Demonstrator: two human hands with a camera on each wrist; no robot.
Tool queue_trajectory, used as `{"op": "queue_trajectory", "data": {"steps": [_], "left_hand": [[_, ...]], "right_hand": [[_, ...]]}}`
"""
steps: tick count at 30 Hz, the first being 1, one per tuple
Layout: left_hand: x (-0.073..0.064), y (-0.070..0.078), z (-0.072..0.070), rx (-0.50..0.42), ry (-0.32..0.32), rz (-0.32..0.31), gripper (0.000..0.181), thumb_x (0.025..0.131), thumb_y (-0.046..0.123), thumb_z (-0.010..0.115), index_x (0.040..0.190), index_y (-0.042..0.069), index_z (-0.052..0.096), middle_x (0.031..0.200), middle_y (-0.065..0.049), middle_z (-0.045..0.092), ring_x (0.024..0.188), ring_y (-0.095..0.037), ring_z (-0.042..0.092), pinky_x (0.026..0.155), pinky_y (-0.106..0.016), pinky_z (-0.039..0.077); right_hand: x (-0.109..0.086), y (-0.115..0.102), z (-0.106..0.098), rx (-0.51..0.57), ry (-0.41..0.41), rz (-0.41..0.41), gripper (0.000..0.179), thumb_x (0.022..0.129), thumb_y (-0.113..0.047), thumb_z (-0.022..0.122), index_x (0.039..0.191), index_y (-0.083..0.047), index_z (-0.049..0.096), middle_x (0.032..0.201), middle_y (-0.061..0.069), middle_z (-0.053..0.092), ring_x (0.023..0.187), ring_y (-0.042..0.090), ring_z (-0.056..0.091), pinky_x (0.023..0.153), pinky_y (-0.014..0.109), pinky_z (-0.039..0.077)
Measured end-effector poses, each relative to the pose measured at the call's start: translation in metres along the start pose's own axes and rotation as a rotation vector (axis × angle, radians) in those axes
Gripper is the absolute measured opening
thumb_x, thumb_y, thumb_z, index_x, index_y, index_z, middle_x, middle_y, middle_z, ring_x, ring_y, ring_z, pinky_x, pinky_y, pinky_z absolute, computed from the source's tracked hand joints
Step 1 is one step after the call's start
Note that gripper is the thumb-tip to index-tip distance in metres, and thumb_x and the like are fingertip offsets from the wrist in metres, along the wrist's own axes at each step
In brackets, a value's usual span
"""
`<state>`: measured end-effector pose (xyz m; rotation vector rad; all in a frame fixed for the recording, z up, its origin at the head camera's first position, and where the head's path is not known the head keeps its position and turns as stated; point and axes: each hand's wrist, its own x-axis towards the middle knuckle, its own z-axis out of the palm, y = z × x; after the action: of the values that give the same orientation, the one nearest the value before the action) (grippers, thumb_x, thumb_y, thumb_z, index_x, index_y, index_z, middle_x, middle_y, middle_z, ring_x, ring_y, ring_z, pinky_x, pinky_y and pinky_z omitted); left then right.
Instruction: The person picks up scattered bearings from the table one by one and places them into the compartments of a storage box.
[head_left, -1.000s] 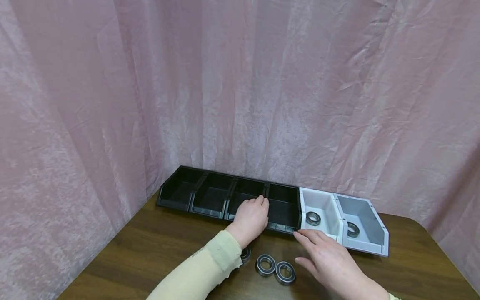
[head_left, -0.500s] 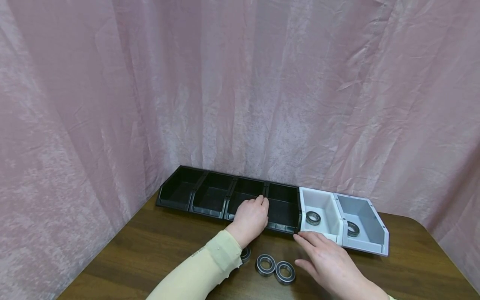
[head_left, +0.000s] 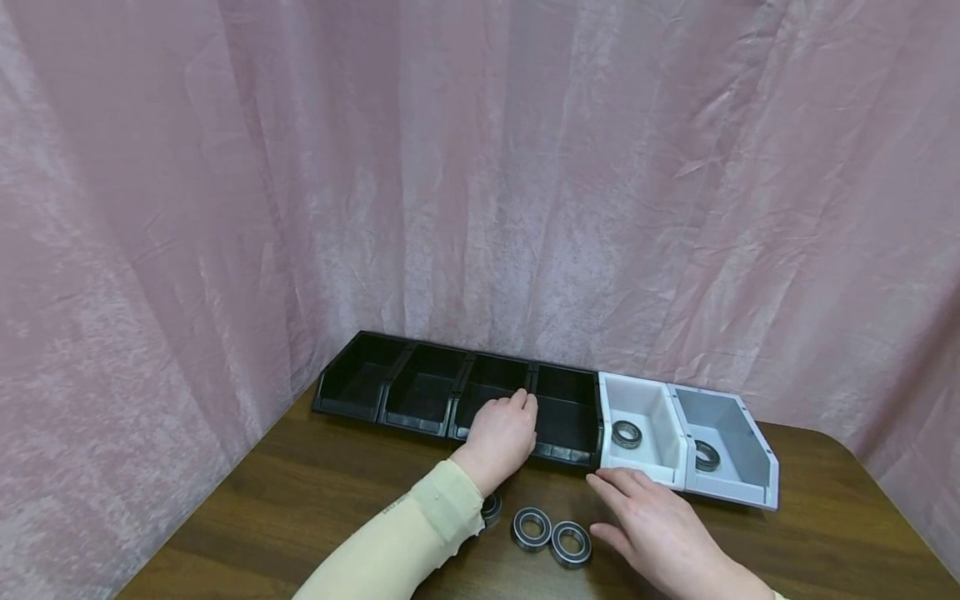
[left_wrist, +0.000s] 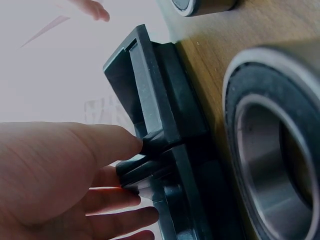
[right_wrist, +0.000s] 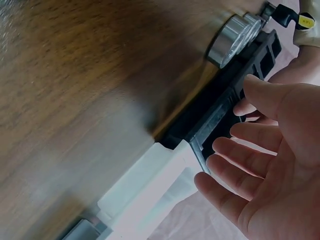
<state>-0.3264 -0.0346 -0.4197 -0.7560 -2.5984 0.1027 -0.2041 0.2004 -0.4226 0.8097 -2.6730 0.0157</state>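
My left hand (head_left: 498,442) reaches over the joint between the third black bin (head_left: 487,400) and the fourth black bin (head_left: 567,418). In the left wrist view its thumb and index finger pinch the meeting bin walls (left_wrist: 150,162) from either side, the other fingers extended. My right hand (head_left: 652,521) is spread with straight fingers at the front of the white bin (head_left: 654,412), holding nothing. Between the hands two ball bearings (head_left: 532,547) lie side by side on the table, with another bearing (head_left: 496,510) partly hidden by the left sleeve.
Bins stand in one row along the back of the wooden table (head_left: 300,492), before a pink curtain (head_left: 480,183). One bearing (head_left: 626,446) lies in the white bin and another bearing (head_left: 707,467) in the grey bin (head_left: 742,454) at the right end.
The right hand has drawn back slightly toward the person, away from the white bin. The left hand, the bins and the bearings have stayed in place.
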Motion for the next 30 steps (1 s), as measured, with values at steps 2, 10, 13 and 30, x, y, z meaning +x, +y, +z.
{"op": "queue_trajectory", "data": {"steps": [2,10,13,30], "left_hand": [[0.000,0.000,0.000,-0.002,-0.005,-0.004,0.049,0.103,0.035,0.080,0.141,0.004,0.072,0.140,-0.012,0.073,0.109,-0.021,0.078,0.096,-0.035,0.063],[-0.001,0.001,0.000,-0.004,-0.002,-0.005,0.049,0.102,0.036,0.080,0.140,0.005,0.072,0.139,-0.012,0.073,0.107,-0.021,0.078,0.094,-0.035,0.064],[-0.001,0.001,-0.001,0.002,0.011,-0.001,0.049,0.102,0.035,0.081,0.139,0.005,0.073,0.138,-0.011,0.074,0.105,-0.021,0.078,0.093,-0.034,0.064],[0.000,0.000,0.003,0.005,0.016,0.001,0.050,0.102,0.036,0.081,0.140,0.005,0.072,0.139,-0.011,0.074,0.106,-0.021,0.078,0.093,-0.034,0.064]], "right_hand": [[0.000,0.000,0.002,0.001,-0.008,0.002,0.056,0.093,-0.037,0.090,0.139,-0.009,0.074,0.133,0.005,0.071,0.122,0.027,0.069,0.095,0.049,0.062],[-0.001,0.001,0.008,0.014,-0.048,0.007,0.059,0.093,-0.039,0.089,0.140,-0.007,0.073,0.133,0.006,0.072,0.122,0.027,0.068,0.100,0.049,0.060],[-0.001,0.001,0.009,0.027,-0.070,0.005,0.059,0.094,-0.040,0.088,0.141,-0.006,0.073,0.135,0.007,0.071,0.124,0.028,0.068,0.102,0.050,0.059],[0.001,-0.005,0.022,0.116,-0.198,-0.107,0.074,0.100,-0.069,0.068,0.143,-0.010,0.073,0.131,0.001,0.071,0.121,0.023,0.068,0.099,0.049,0.060]]}}
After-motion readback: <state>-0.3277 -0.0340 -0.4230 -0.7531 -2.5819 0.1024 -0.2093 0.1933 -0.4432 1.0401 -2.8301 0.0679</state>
